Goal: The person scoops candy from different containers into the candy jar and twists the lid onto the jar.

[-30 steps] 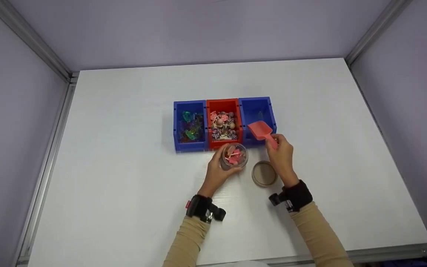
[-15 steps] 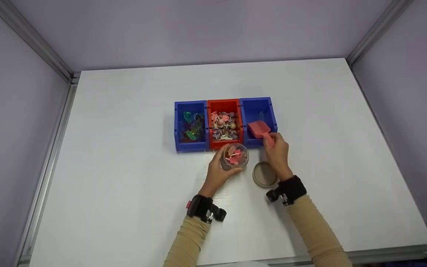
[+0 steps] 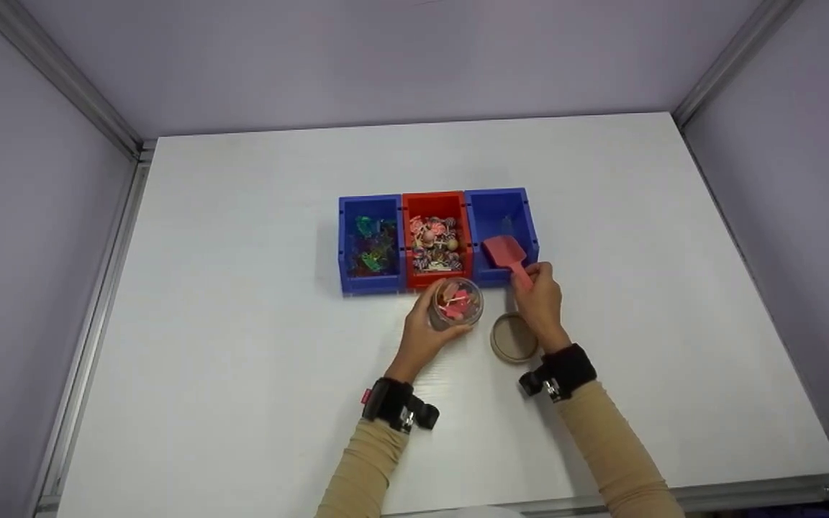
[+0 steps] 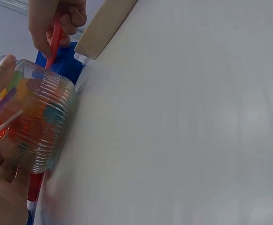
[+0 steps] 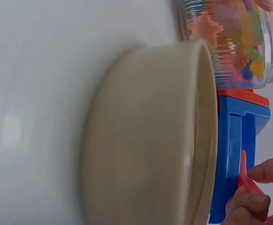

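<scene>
In the head view my left hand point(image 3: 420, 337) grips a clear ribbed jar point(image 4: 47, 122), which stands on the table with its mouth uncovered. Colourful small pieces, some with white sticks, fill it. My right hand point(image 3: 540, 306) pinches the handle of a pink scoop point(image 3: 505, 250). The scoop's blade is over the near part of the right blue bin point(image 3: 495, 193); I cannot tell whether it touches the bin. One small clear piece point(image 3: 506, 223) lies in that bin. Between my hands a round beige lid point(image 3: 514, 338) rests on the table, its hollow side up.
A red bin point(image 3: 432, 196) with many small lollipop-like pieces point(image 3: 435, 244) adjoins the right blue bin. Left of it, another blue bin point(image 3: 369, 201) holds green and dark translucent pieces point(image 3: 375, 252). The white table point(image 3: 242, 324) is walled at the back and sides.
My right hand has shifted slightly left, and the pink scoop has stayed over the right blue bin with its handle tilted a little differently. The left hand and jar have barely moved.
</scene>
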`<state>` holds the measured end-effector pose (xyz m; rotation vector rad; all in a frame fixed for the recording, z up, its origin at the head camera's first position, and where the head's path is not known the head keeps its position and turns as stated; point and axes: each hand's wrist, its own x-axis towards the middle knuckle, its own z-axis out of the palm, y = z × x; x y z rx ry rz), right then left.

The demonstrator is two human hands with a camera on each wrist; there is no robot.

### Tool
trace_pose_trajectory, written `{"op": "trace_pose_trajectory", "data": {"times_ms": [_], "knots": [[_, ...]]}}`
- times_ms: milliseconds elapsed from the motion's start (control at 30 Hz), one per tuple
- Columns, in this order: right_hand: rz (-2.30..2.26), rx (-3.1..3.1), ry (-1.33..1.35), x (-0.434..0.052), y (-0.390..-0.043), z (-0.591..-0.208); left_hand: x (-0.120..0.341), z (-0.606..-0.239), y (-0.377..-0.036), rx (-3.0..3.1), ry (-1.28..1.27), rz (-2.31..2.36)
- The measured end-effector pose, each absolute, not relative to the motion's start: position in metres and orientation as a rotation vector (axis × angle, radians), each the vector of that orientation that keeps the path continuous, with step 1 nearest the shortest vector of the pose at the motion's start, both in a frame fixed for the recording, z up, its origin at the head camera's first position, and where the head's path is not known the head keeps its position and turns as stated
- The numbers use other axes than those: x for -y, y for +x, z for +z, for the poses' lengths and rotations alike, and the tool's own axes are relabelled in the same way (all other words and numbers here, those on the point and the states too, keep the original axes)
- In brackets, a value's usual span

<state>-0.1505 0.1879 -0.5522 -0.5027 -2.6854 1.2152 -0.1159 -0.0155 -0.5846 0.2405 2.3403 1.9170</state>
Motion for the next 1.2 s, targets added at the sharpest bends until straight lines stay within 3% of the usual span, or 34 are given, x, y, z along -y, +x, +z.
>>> {"op": "trace_pose_trajectory", "data": {"times_ms": [600,1200], "knots": [[1.208,2.921,-0.634,-0.203,-0.12,-0.544,0.014,-0.587,-0.117,-2.34,0.235,1.938],[0.684,3.266,-0.369,-0.183,-0.088,-0.535,0.014,-0.586,-0.116,-2.309,0.198,1.947]]}}
